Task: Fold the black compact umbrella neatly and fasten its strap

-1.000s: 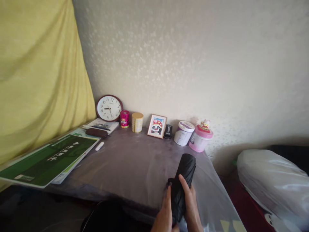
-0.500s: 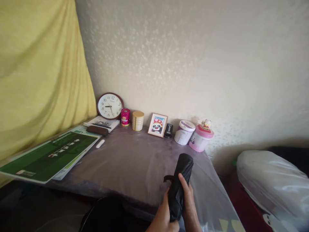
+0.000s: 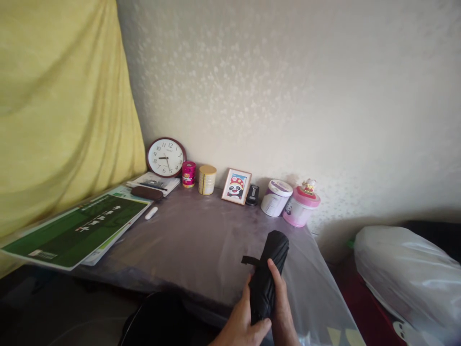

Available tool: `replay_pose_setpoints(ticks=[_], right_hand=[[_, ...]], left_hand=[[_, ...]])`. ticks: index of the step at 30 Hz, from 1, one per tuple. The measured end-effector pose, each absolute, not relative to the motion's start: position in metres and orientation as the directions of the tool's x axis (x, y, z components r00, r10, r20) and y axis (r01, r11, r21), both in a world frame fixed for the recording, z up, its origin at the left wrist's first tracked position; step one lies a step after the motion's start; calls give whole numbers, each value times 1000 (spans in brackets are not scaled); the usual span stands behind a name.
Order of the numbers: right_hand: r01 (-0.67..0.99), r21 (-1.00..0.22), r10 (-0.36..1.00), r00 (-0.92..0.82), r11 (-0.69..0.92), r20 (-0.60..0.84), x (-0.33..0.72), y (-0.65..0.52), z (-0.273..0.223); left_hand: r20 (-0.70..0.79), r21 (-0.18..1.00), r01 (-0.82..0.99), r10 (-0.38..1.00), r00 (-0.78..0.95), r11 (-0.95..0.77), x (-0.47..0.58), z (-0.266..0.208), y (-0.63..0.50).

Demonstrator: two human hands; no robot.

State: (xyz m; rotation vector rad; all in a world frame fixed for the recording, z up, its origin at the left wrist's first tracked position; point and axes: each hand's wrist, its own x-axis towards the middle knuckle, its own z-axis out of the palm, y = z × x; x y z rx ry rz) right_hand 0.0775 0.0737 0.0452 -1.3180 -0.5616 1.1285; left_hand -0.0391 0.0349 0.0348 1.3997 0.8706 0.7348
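Umbrella (image 3: 269, 278): black, folded; held over the near right part of the table (image 3: 190, 240), top end tilted away and to the right. Contact with the tabletop cannot be determined.
Strap (image 3: 249, 260): loose; projects left from the umbrella's side.
Left hand (image 3: 242, 319): closed around the lower left side, thumb across the bottom end.
Right hand (image 3: 281, 305): gripping the right side, thumb along the upper face.
Back row, left to right: clock (image 3: 166, 157), pink can (image 3: 188, 175), yellow-lidded can (image 3: 207, 181), picture frame (image 3: 236, 186), white tub (image 3: 275, 201), pink tub (image 3: 298, 212).
Left side: green sheet (image 3: 70, 240), brown case (image 3: 147, 193).
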Motion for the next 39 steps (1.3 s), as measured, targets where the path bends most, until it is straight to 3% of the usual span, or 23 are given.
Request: replay_pose_setpoints(ticks=[3, 5, 7, 12, 15, 17, 21, 25, 28, 34, 39], right_hand=[[-251, -956, 877, 412, -152, -248, 77, 74, 46], [-242, -963, 875, 432, -121, -219, 77, 74, 43], [-270, -956, 875, 427, -116, -227, 77, 73, 38], [-303, -941, 885, 383, -151, -265, 76, 72, 33], [-257, -955, 898, 369, -149, -240, 75, 72, 36], [-168, -978, 900, 396, -124, -182, 76, 72, 38], [182, -983, 907, 419, -34, 46, 87, 76, 31], [499, -865, 867, 410, 49, 285, 97, 79, 11], [635, -759, 868, 288, 143, 405, 97, 79, 3], [598, -720, 885, 37, 353, 465, 99, 78, 6], [368, -864, 905, 115, 344, 410, 109, 77, 4]], left_hand=[[50, 931, 310, 909, 415, -192, -37, 22, 33], [-10, 846, 493, 917, 398, -204, -38, 20, 33], [-57, 812, 552, 915, 400, -191, -41, 23, 34], [15, 969, 218, 909, 417, -116, -49, 39, 39], [34, 985, 144, 928, 371, -93, -50, 39, 42], [78, 967, 204, 937, 342, -155, -49, 34, 44], [138, 867, 427, 947, 289, -257, -50, 24, 49], [36, 731, 648, 960, 277, -214, -52, 24, 49], [-11, 612, 765, 965, 264, -202, -51, 27, 47], [-22, 511, 829, 961, 275, -225, -48, 24, 45], [-8, 446, 861, 962, 274, -242, -47, 25, 43]])
